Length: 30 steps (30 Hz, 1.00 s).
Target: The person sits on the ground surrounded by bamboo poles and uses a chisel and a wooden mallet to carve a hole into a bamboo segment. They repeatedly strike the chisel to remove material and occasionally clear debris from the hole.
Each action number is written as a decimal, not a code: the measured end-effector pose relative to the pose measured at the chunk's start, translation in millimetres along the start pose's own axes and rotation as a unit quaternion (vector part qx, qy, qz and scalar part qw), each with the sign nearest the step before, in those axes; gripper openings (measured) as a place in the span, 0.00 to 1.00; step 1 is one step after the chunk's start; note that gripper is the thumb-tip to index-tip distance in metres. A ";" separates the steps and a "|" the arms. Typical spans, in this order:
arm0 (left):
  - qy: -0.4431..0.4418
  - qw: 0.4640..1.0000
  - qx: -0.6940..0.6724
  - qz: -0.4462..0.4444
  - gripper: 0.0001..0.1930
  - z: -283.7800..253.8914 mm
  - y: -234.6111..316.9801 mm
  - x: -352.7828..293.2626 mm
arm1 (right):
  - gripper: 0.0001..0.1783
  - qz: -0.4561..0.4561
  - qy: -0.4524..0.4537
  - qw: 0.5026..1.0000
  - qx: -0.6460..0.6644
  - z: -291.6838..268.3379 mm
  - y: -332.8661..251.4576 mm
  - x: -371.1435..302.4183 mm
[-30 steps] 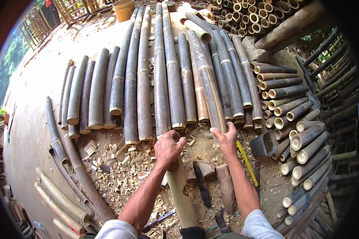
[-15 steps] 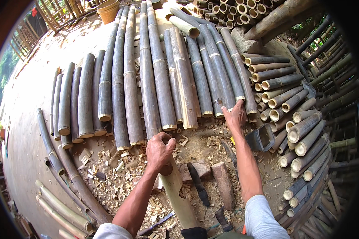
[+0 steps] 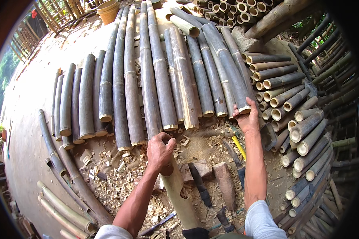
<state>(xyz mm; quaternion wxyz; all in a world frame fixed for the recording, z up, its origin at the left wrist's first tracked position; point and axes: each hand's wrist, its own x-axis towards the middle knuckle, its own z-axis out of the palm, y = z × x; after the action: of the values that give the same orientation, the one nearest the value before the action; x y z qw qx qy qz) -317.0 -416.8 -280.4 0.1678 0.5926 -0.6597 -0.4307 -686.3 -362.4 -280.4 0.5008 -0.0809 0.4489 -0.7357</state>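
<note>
My right hand (image 3: 248, 115) grips the near end of a dark bamboo pole (image 3: 228, 65), fingers curled beneath its cut rim. That pole lies across its neighbours, its near end over a paler bamboo pole (image 3: 226, 89). My left hand (image 3: 160, 151) is closed at the near end of a long dark bamboo pole (image 3: 149, 95). Below that wrist, a pale bamboo tube (image 3: 175, 195) with a notch in its side slants toward me. Whether the tube joins the long pole is hidden by the hand. Several other bamboo poles (image 3: 128, 91) lie side by side ahead.
Wood chips (image 3: 121, 175) litter the ground before me. Among them lie a dark-handled blade (image 3: 199, 185), a wooden block (image 3: 223, 185) and a yellow strip (image 3: 239, 147). Stacked bamboo tubes (image 3: 307, 135) fill the right side. Curved bamboo lengths (image 3: 81, 185) lie at left; a bucket (image 3: 108, 12) stands far back.
My right hand has brought the dark pole's near end up and to the right, uncovering a paler pole beneath. The yellow strip shows more fully. My left hand stays nearly still.
</note>
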 end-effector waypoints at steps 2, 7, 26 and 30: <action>0.002 1.000 0.003 -0.011 0.16 -1.7 0.5 -0.8 | 0.26 -0.026 -0.004 1.000 0.009 5.7 2.3 -11.0; 0.013 1.000 0.014 -0.005 0.17 0.7 3.9 -2.5 | 0.24 -0.088 -0.022 0.996 -0.009 7.7 -14.1 -21.7; -0.004 0.999 0.035 -0.006 0.15 -1.4 5.5 -0.5 | 0.44 -0.100 0.019 0.974 -0.205 15.2 60.5 -3.2; -0.016 1.000 0.023 -0.008 0.15 3.7 6.2 1.0 | 0.64 -0.177 0.104 0.836 -0.509 6.3 82.6 13.1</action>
<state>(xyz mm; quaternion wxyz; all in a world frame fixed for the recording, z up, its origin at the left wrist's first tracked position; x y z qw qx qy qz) -323.9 -416.8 -278.1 0.1399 0.5945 -0.6673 -0.4263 -634.2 -384.5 -342.3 0.2005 -0.3252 0.7877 -0.4833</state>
